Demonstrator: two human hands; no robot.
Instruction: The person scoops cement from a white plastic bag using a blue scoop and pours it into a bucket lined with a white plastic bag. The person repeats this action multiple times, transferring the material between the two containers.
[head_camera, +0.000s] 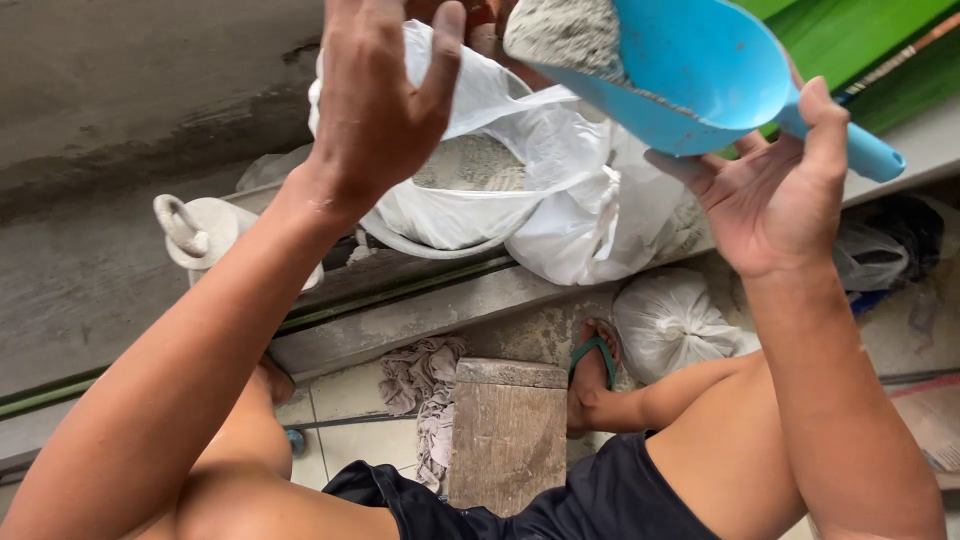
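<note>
My right hand (775, 195) grips the handle of a blue plastic scoop (700, 75) raised at the top right. The scoop carries a heap of grey powder (565, 35) at its front lip. Just left of the scoop, my left hand (380, 95) is lifted with fingers spread and holds nothing. Below both hands sits an open white plastic bag (480, 195) with more grey powder (470, 165) inside. The bag rests on a grey concrete ledge.
A tied white bag (670, 325) lies on the floor by my foot in a green sandal (592, 355). A wooden stool (507, 430) stands between my knees, a crumpled rag (425, 385) beside it. A white container with a rope handle (205, 235) sits left.
</note>
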